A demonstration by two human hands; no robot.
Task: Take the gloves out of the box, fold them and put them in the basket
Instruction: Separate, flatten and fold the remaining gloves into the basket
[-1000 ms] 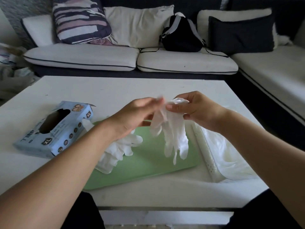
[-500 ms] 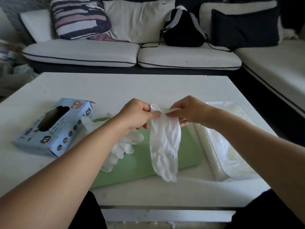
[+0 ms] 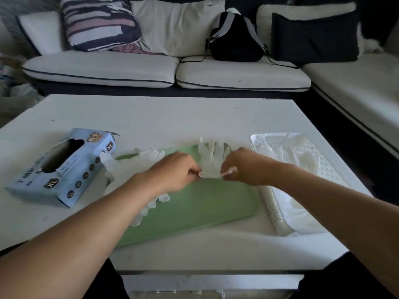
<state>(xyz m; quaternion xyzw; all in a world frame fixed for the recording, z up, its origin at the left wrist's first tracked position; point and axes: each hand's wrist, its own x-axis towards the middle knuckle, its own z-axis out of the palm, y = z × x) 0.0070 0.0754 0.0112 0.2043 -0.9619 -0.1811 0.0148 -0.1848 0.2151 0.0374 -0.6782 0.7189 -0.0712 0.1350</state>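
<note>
Glove flat on green mat, cuff apparently pinched between both hands' fingers.

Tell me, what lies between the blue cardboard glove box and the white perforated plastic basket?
In the head view, a green mat lies there, bearing loose white gloves.

A white low table sits before a dark corner sofa with white seat cushions, a striped pillow, and what looks like a black backpack.
</note>
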